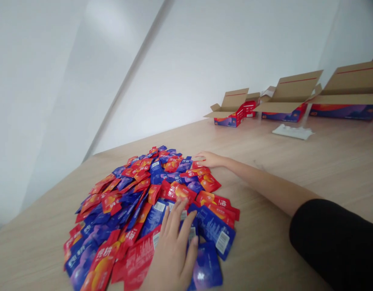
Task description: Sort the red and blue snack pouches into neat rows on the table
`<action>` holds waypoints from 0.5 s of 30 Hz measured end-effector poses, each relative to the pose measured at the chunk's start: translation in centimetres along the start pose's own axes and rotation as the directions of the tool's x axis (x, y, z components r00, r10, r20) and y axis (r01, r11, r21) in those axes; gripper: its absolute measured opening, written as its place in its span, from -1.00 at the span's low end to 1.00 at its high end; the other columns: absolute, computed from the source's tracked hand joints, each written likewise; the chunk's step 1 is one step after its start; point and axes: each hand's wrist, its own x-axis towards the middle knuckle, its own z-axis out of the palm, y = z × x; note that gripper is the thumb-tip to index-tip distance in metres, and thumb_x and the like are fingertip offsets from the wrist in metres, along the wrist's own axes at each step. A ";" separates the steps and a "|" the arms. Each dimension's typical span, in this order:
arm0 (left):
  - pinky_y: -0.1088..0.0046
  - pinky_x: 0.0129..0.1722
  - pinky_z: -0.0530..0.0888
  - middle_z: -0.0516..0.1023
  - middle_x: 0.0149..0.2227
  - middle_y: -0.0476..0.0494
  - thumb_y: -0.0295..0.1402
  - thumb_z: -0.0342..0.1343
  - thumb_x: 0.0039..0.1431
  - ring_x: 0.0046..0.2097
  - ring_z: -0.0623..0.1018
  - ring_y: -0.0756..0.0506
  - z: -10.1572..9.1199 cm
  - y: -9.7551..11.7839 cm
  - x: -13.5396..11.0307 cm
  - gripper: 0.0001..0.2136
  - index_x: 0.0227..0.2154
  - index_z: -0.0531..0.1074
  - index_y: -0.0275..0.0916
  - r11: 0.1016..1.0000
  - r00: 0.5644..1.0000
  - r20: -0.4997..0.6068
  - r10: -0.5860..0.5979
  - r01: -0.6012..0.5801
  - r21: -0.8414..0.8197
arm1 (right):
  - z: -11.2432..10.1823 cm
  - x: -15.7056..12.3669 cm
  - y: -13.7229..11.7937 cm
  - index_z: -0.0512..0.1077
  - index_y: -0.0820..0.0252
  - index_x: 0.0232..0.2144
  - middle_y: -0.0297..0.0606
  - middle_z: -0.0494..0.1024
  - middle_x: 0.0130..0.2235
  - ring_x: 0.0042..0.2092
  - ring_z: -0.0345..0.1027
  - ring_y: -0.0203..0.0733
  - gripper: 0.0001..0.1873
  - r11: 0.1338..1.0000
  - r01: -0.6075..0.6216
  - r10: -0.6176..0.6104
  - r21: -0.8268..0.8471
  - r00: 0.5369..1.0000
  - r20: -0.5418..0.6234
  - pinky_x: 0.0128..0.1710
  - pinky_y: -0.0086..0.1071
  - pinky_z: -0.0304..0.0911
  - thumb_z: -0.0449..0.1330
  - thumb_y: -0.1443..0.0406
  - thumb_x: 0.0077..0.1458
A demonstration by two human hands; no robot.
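Observation:
A wide heap of red and blue snack packets (114, 200) covers the table in front of me, printed sides and barcodes facing various ways. My left hand (176, 242) lies palm down over the near part of the heap, fingers stretched and slightly apart, above a red packet (141, 254) and a blue packet (208, 264). At the far right edge of the heap, my right hand (209, 159) reaches in with outstretched fingers by a red packet's edge; its fingertips are partly unclear. Neither hand visibly grasps a packet.
Along the back right stand several open cardboard boxes with flaps raised, among them a small box (229, 121), a middle box (281, 116) and a larger box (344, 112). A white folded plastic piece (292, 131) lies before them. A white wall (186, 72) rises behind the table (259, 182).

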 end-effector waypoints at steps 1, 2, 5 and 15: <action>0.00 0.24 0.29 0.03 0.39 -0.22 -0.34 -0.12 0.33 0.37 0.10 -0.26 0.0 0.5 -0.4 -0.52 0.30 0.12 -0.13 0.999 1.000 -0.006 0.028 -0.028 0.022 | -0.3 -0.8 0.5 0.35 0.25 0.18 -0.07 0.42 0.18 0.15 0.33 -0.07 -0.49 1.000 -0.017 0.017 -0.001 1.000 -0.020 0.13 -0.26 0.23 0.13 0.22 0.21; 0.00 0.23 0.30 0.03 0.39 -0.21 -0.32 -0.12 0.33 0.37 0.10 -0.27 0.3 0.9 -0.7 -0.50 0.32 0.09 -0.12 0.997 0.999 -0.017 0.051 -0.050 0.050 | -0.4 -1.4 0.9 0.30 0.26 0.22 -0.04 0.36 0.22 0.18 0.29 -0.06 -0.43 1.000 -0.031 0.030 -0.005 0.999 -0.033 0.15 -0.25 0.21 0.15 0.17 0.20; -0.01 0.15 0.38 0.09 0.38 -0.22 -0.24 -0.09 0.30 0.35 0.14 -0.33 2.1 1.7 -1.7 -0.41 0.36 -0.01 -0.16 0.981 0.990 -0.014 0.138 -0.134 0.141 | -0.1 -2.6 1.0 0.31 0.17 0.22 -0.06 0.34 0.23 0.21 0.26 0.02 -0.28 0.998 -0.050 0.049 -0.029 0.999 -0.014 0.16 -0.21 0.18 0.27 0.03 0.07; 0.08 0.13 0.38 0.16 0.35 -0.15 -0.15 -0.01 0.24 0.31 0.23 -0.32 4.7 1.8 -2.2 -0.32 0.37 -0.06 -0.13 0.941 0.981 0.097 0.170 -0.191 0.280 | -0.1 -2.7 2.0 0.42 0.10 0.10 -0.15 0.59 -0.03 -0.10 0.49 -0.01 -0.58 0.983 -0.166 0.159 -0.073 0.983 -0.097 -0.10 -0.27 0.30 0.12 0.20 0.21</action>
